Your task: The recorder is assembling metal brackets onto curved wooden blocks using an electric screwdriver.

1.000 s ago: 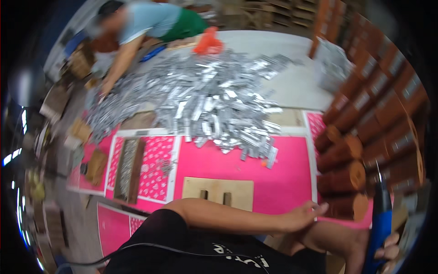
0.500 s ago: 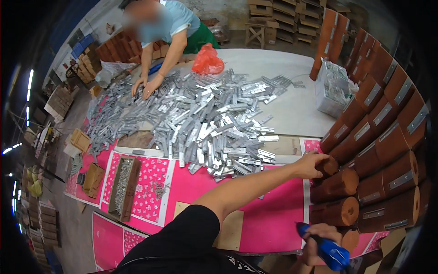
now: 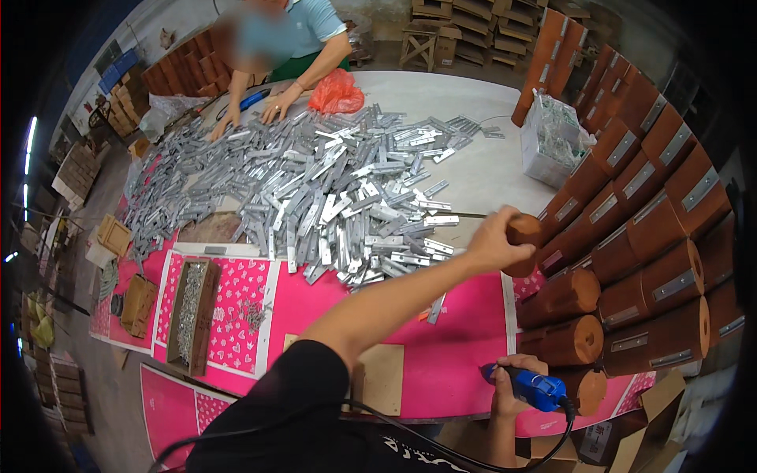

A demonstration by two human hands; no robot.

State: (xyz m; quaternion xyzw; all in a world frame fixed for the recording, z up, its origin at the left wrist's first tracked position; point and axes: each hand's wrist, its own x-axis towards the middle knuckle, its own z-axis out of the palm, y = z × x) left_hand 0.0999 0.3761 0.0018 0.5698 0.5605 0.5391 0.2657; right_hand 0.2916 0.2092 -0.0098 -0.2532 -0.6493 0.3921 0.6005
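Observation:
My left hand (image 3: 501, 240), its arm stretched across the table, grips the end of a reddish-brown wooden cylinder (image 3: 523, 236) beside the stack at the right. My right hand (image 3: 511, 388) is wrapped around a blue corded electric screwdriver (image 3: 538, 387), its dark nose toward the left. Below the left hand lie more cylinders, end on, one (image 3: 582, 340) with a hole in its face. Metal plates (image 3: 680, 147) are fixed on many stacked cylinders. A big heap of loose, flat metal plates (image 3: 331, 205) with holes covers the table's middle.
A long wooden box of screws (image 3: 194, 315) stands at the left on the pink sheet. A white tub (image 3: 548, 150) of small parts sits at the back right. Across the table, a co-worker's hands (image 3: 280, 102) touch the plates near a red plastic bag (image 3: 337, 93). The black cord (image 3: 347, 404) crosses in front of me.
My left hand has pulled the cylinder up and away from the stack. My right hand has moved slightly left with the screwdriver. The co-worker's hands have spread apart. The whole view has shifted.

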